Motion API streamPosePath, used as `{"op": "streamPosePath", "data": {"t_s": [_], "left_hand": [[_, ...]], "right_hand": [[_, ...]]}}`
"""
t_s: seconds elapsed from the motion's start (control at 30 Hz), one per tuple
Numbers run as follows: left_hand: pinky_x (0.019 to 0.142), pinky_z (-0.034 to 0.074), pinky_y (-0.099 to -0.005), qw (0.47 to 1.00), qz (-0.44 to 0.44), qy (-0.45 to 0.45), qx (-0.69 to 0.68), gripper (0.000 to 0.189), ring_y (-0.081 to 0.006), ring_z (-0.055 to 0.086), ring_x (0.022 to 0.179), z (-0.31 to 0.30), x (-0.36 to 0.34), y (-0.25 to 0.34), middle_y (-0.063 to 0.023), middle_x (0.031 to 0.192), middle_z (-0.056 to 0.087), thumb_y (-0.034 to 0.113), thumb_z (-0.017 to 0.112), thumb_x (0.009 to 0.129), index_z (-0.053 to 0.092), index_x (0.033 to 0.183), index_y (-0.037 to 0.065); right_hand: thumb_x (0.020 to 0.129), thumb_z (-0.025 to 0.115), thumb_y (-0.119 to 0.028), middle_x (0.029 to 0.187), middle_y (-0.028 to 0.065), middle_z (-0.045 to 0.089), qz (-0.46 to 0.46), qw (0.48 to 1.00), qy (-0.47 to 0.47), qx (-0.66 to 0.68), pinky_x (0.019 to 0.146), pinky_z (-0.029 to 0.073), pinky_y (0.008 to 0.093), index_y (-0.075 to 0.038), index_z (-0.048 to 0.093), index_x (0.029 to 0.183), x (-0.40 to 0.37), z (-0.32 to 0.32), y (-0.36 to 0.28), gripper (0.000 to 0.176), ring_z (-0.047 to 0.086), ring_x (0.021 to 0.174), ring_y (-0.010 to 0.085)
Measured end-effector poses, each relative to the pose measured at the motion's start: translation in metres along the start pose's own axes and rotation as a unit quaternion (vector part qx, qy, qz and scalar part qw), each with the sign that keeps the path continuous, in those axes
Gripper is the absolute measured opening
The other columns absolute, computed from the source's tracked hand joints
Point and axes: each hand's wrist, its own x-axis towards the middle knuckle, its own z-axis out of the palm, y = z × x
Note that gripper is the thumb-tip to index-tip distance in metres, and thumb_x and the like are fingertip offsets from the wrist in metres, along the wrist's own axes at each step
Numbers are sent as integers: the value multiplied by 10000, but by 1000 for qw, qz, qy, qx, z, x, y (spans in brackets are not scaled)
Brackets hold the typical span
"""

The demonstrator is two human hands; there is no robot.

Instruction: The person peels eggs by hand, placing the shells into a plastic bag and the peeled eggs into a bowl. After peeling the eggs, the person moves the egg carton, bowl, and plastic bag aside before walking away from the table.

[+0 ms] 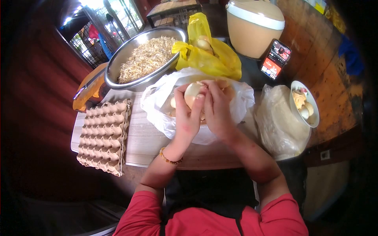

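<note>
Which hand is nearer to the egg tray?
Left. The left hand grips the egg on the side facing the egg tray, without touching the tray; the right hand is on the egg's far side.

1. A pale, wood-grained table [141,143] fills the middle of the view.
2. To the left stands a dark red wall [31,98], dim and in shade.
3. At upper left, glass panes [122,11] and a metal grille [84,45] let in bright daylight.
4. Further back, at the top, is a second table [173,7] with a wooden top on a dark frame.
5. On the right runs a worn orange-brown wooden surface [315,47], with grey floor [327,188] below it.
</note>
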Motion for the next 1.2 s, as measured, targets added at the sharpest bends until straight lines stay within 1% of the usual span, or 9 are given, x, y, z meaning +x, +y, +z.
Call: {"op": "streamPosePath", "data": {"t_s": [0.17,0.27,0.33,0.43,0.63,0.73,0.9,1.13,1.2], "left_hand": [[909,383,-331,998,2,39,50,296,-211,479,983,-6,2,-11,-126,1043,488,190,522,944,419,1132,-14],[784,437,-287,997,0,29,74,293,-173,505,895,-7,3,-11,-109,1063,483,238,485,967,431,1122,-5],[590,429,-221,993,-107,41,-34,334,-110,518,756,-4,3,-2,-81,1009,513,323,441,988,452,1132,22],[471,369,-179,965,-201,57,-159,396,-63,500,649,-6,9,-7,-55,940,544,412,401,994,477,1148,55],[458,384,-185,971,-187,47,-144,549,-79,558,650,-5,14,7,-45,880,612,501,334,992,494,1211,23],[431,365,-180,963,-212,106,-125,570,-75,565,646,3,13,19,-54,912,623,510,351,985,492,1219,10],[403,347,-177,968,-207,56,-134,570,-63,549,607,-8,16,5,-40,868,612,528,381,970,509,1184,15],[398,337,-175,967,-214,49,-127,557,-57,533,584,-10,15,5,-28,836,598,541,399,959,512,1149,30],[416,349,-172,965,-219,45,-139,538,-57,534,590,-8,15,6,-27,836,596,527,399,965,510,1150,33]], "right_hand": [[966,441,-156,841,246,593,9,999,0,-34,695,455,462,11,504,965,-1,1,3,179,577,799,435],[967,440,-153,819,248,593,9,999,17,-48,682,455,467,14,506,953,-2,3,8,180,579,774,436],[967,439,-153,816,250,592,8,998,27,-53,678,454,471,15,504,944,-1,3,11,181,579,765,437],[970,435,-150,810,253,592,-16,998,37,-55,673,452,472,17,502,935,0,2,13,184,580,761,436],[963,476,-179,856,253,598,-6,1000,-1,-3,698,460,451,18,502,979,-1,-2,6,199,594,802,414],[955,499,-205,905,247,608,10,1000,6,-19,722,471,433,18,509,1020,-3,1,4,233,603,834,406],[959,465,-181,979,248,606,-15,994,12,-109,744,482,459,15,511,1050,-5,5,7,220,604,867,422],[966,430,-159,958,251,610,-27,995,30,-92,738,480,476,18,499,1053,-4,6,14,209,601,877,434],[964,420,-125,893,212,616,4,997,36,-65,753,457,433,1,523,1014,-2,5,19,170,591,848,403]]}}
